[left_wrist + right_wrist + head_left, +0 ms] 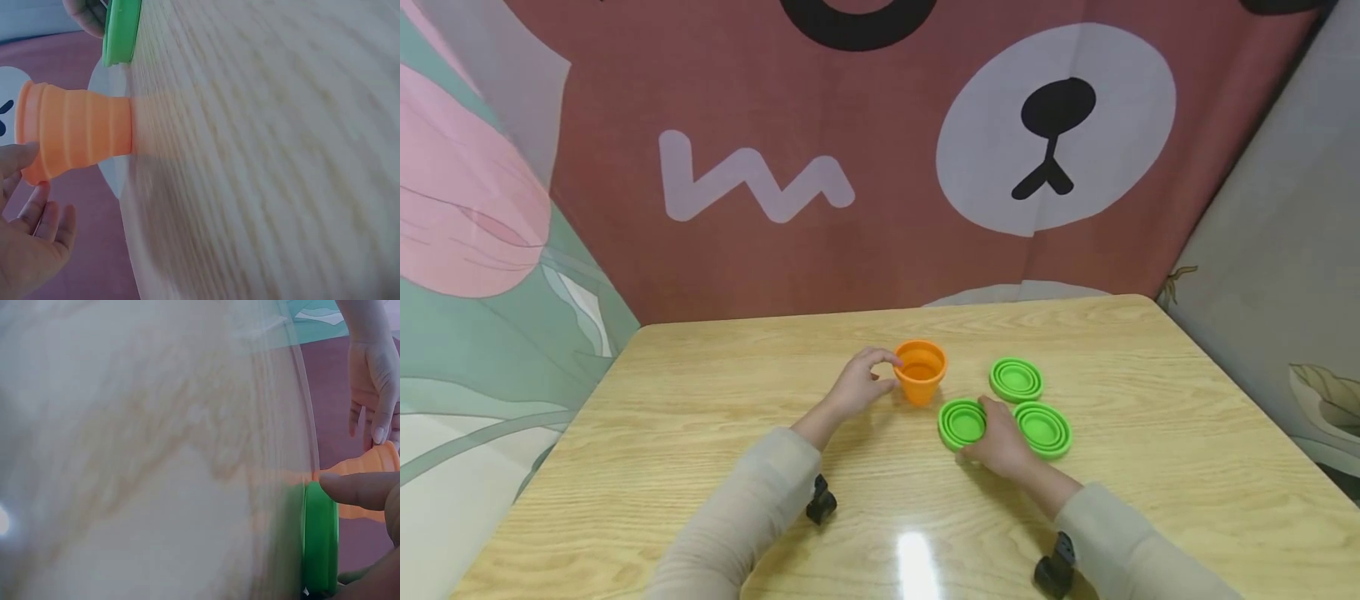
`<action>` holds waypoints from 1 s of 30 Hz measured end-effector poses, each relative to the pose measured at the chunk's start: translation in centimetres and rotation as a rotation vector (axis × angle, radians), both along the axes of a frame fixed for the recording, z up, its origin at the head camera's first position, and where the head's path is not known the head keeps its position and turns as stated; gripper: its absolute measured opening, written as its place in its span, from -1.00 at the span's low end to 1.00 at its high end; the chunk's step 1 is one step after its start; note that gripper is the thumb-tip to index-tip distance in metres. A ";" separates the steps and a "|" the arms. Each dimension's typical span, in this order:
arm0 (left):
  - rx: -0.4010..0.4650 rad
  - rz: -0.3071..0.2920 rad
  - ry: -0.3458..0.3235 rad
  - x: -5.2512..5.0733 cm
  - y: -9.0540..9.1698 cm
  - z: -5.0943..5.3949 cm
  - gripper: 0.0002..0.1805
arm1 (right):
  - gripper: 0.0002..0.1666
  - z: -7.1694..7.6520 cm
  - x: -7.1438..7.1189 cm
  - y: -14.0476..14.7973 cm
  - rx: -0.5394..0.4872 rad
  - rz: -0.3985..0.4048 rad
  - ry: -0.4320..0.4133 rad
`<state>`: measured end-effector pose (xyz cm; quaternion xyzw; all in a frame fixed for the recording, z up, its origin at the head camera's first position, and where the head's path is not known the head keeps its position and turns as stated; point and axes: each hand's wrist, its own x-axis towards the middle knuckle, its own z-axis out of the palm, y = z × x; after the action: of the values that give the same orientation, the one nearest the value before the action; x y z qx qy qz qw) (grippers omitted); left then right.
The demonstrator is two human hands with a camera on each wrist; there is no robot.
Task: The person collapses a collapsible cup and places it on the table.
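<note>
An orange collapsible cup (919, 392) stands upright and extended on the table. My left hand (856, 385) is at its left side, with thumb and a finger touching near the rim and the other fingers loose, as the left wrist view shows. To its right, my right hand (1003, 440) grips a flattened green collapsible cup (961, 423) by its edges, thumb on the near side. In the right wrist view the thumb (356, 489) lies against this green cup (320, 537). Part of the cup's right side is hidden by the hand.
Two more flattened green cups lie close by: one green cup (1017, 379) behind the right hand, another green cup (1047, 429) just right of it. They rest on a wooden table (715, 375), whose far edge meets a printed cloth (880, 267).
</note>
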<state>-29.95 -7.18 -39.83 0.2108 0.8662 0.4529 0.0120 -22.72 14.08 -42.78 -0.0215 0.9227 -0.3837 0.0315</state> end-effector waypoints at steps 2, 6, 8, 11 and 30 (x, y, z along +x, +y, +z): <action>-0.009 0.003 0.017 -0.1 0.0 -0.1 -0.79 | 0.07 0.1 0.1 0.0 -0.004 0.003 0.002; 0.000 0.008 0.038 0.0 0.0 -0.2 -0.87 | 0.01 0.3 0.3 0.1 0.013 0.017 0.015; 0.013 0.005 0.040 0.1 -0.1 -0.2 -0.90 | -0.03 0.4 0.4 0.2 0.022 0.024 0.013; 0.046 -0.003 0.031 0.4 -0.4 -0.2 -0.91 | -0.08 0.7 0.5 0.4 0.021 0.024 0.004; 0.387 -0.165 -0.282 3.3 -2.3 0.8 -0.82 | -0.63 3.8 1.2 0.7 -0.374 0.238 0.188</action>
<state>-26.62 -9.45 -38.98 0.2138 0.7330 0.6328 0.1292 -21.52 14.77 -38.99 -0.1711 0.8253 -0.5379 -0.0142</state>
